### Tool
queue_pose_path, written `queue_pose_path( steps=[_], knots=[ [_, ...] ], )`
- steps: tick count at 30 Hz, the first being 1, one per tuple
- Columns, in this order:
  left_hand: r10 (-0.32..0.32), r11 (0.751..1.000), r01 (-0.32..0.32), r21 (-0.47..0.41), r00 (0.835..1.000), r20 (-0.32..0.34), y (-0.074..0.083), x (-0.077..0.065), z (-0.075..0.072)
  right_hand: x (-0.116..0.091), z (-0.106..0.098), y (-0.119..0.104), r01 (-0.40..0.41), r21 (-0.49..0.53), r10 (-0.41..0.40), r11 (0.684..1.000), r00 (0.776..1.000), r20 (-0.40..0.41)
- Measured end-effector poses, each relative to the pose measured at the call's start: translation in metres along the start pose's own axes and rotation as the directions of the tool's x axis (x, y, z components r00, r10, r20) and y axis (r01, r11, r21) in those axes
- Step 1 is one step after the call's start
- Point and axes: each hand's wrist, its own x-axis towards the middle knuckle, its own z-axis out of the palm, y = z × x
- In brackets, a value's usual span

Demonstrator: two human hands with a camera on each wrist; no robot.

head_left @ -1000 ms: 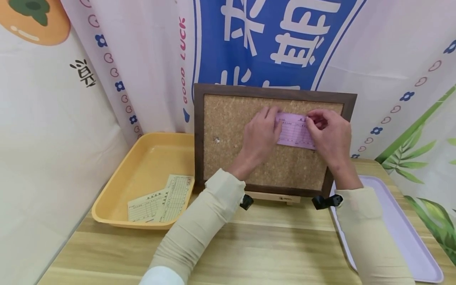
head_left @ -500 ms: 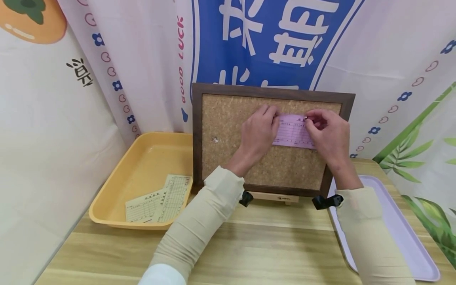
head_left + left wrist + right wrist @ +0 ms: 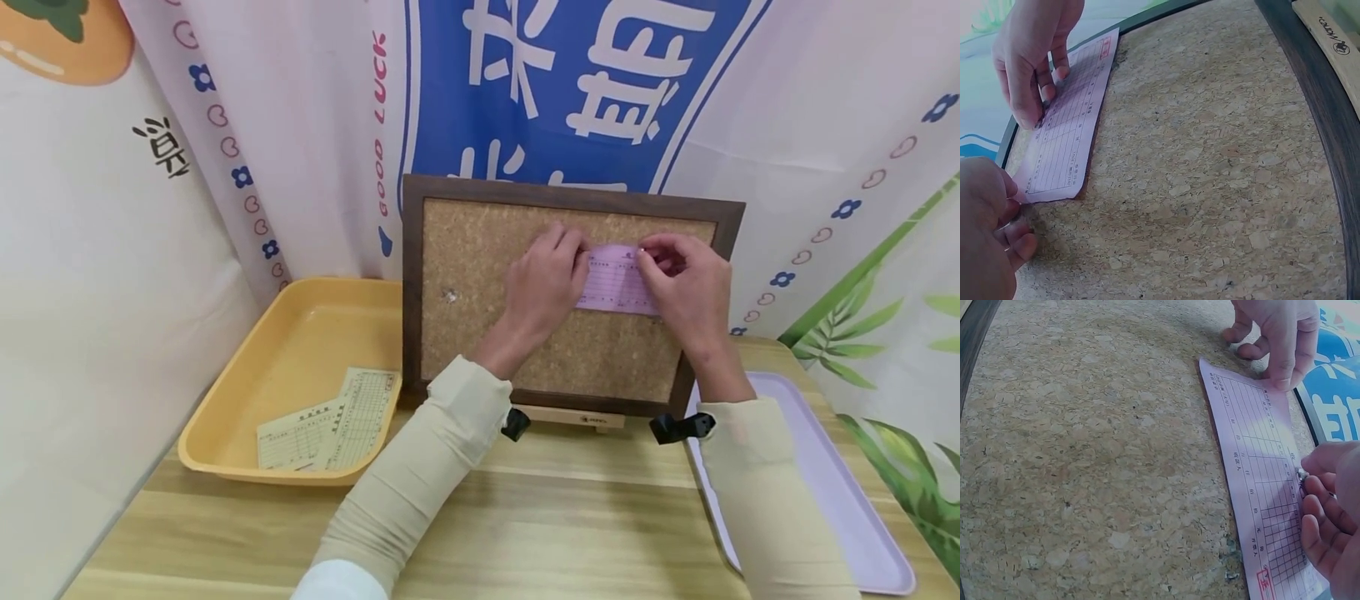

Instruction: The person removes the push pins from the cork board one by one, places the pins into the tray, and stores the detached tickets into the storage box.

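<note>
A pink receipt slip (image 3: 617, 279) with printed lines lies against the upper right of a cork board (image 3: 480, 350) framed in dark wood. My left hand (image 3: 546, 275) pinches the slip's upper left corner, also seen in the left wrist view, where the left hand (image 3: 985, 225) has curled fingers beside the corner. At the slip's top edge my right hand (image 3: 686, 283) holds a small shiny pin (image 3: 1301, 475) between thumb and forefinger. The slip's upper edge bows slightly between both hands. Most of the pin is hidden by the fingers.
A yellow tray (image 3: 300, 321) with yellow printed slips (image 3: 363, 417) stands left of the board. On the right a lilac tray (image 3: 840, 492) lies partly under the right forearm. A small silvery spot (image 3: 450, 295) shows on the cork's left. Printed cloth (image 3: 322, 150) hangs behind.
The left hand has shifted slightly left along the slip, uncovering a little more of its left end. The right hand stays at the top edge with the pin.
</note>
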Motion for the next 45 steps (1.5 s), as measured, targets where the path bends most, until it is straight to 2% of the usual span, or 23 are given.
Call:
queue_pose_path(
  steps=[9, 23, 37, 45],
  knots=[
    [0.023, 0.998, -0.023, -0.057, 1.000, -0.002, -0.002, 0.000, -0.004, 0.000, 0.003, -0.001, 0.002, 0.012, -0.002, 1.000, 1.000, -0.008],
    [-0.016, 0.982, 0.026, -0.188, 0.998, 0.056, -0.002, -0.002, -0.007, 0.001, 0.006, 0.002, 0.053, -0.004, -0.053, 0.999, 0.998, -0.041],
    [-0.037, 0.974, 0.056, -0.220, 0.995, 0.089, -0.006, -0.005, -0.009, 0.001, 0.010, 0.000, 0.122, -0.147, -0.124, 0.982, 0.992, -0.007],
    [-0.035, 0.973, 0.053, -0.224, 0.996, 0.084, -0.004, -0.005, -0.007, 0.000, 0.006, 0.004, 0.195, -0.201, -0.201, 0.960, 0.980, -0.009]
  ],
)
